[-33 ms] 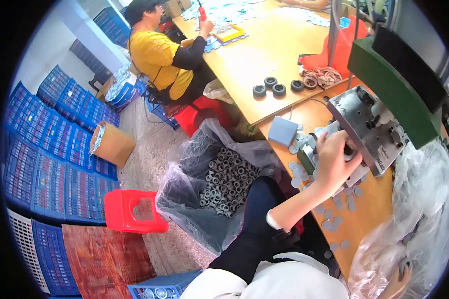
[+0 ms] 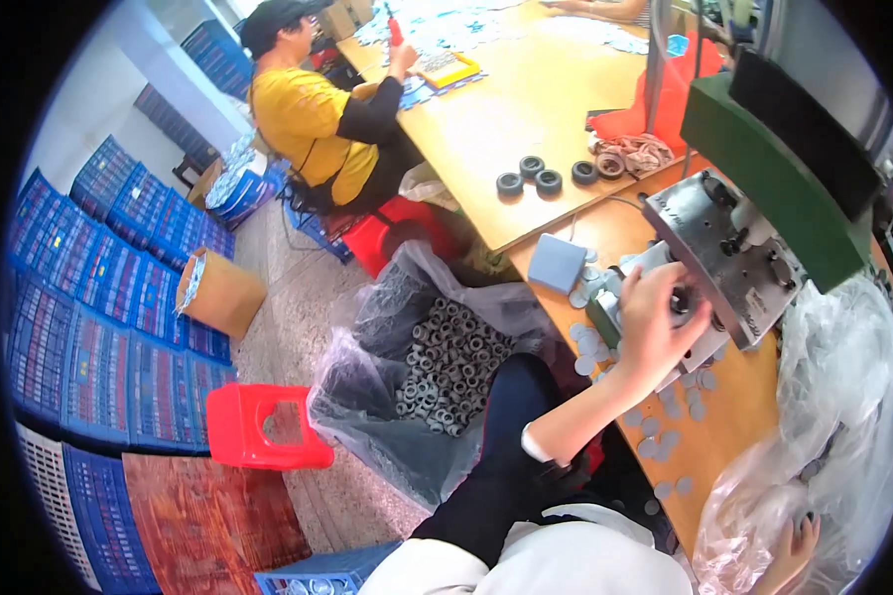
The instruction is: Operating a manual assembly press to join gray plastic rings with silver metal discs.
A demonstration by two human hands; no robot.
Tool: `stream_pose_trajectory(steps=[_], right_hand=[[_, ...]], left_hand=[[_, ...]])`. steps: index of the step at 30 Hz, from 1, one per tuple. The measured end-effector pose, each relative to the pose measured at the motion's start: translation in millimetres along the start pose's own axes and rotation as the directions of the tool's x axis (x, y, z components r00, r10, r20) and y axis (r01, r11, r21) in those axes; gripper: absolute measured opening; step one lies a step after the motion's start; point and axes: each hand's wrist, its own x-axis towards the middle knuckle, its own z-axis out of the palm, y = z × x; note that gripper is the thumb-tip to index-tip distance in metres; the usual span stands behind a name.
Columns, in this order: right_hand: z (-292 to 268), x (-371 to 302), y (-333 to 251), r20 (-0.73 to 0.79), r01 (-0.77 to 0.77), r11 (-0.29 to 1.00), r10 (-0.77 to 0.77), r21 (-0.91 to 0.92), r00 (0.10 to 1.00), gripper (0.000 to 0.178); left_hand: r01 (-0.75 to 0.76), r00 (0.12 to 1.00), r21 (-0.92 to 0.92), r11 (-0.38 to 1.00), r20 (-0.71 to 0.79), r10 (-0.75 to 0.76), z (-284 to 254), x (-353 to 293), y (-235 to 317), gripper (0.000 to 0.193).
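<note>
My left hand (image 2: 651, 322) reaches in at the metal press plate, with thumb and fingers closed round a small dark ring-shaped part (image 2: 679, 301). The part sits at the near edge of the steel block (image 2: 729, 253) under the green press head (image 2: 779, 174). Grey discs (image 2: 587, 342) lie scattered beside and below the hand. Low at the right, my right hand (image 2: 792, 555) is against a clear plastic bag (image 2: 831, 387). Its fingers are bent near something small and dark that I cannot make out.
By my left leg stands a plastic-lined bin (image 2: 352, 397) holding many grey rings. Several black rings (image 2: 549, 182) and a grey box (image 2: 557, 263) are on the tables. A co-worker in yellow (image 2: 308, 119) sits across. A red stool (image 2: 258, 421) and stacked blue crates (image 2: 99, 317) are at left.
My left hand has drawn slightly back from the press, and the dark ring part shows more clearly between its fingers. The whole view has shifted a little. My right hand stays by the bag.
</note>
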Motion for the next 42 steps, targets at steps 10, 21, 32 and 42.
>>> stream_pose_trajectory(steps=[10,21,32,42], right_hand=[[175,17,-224,0.308,0.171,0.763,-0.441,0.624,0.843,0.062],[220,43,-266,0.203,0.424,0.774,-0.562,0.470,0.802,0.040],[49,18,-5,-0.343,-0.148,0.961,0.061,-0.233,0.937,0.031],[6,46,83,-0.321,-0.372,0.691,0.208,-0.620,0.924,0.038]], left_hand=[[0.281,0.943,0.651,0.705,-0.325,-0.075,-173,-57,-110,0.056],[-0.260,0.860,0.723,0.640,0.475,-0.188,-87,8,-142,0.037],[-0.382,0.893,0.524,0.761,0.420,0.159,-105,19,-163,0.035],[0.011,0.968,0.018,1.000,0.251,-0.016,1,13,-40,0.043]])
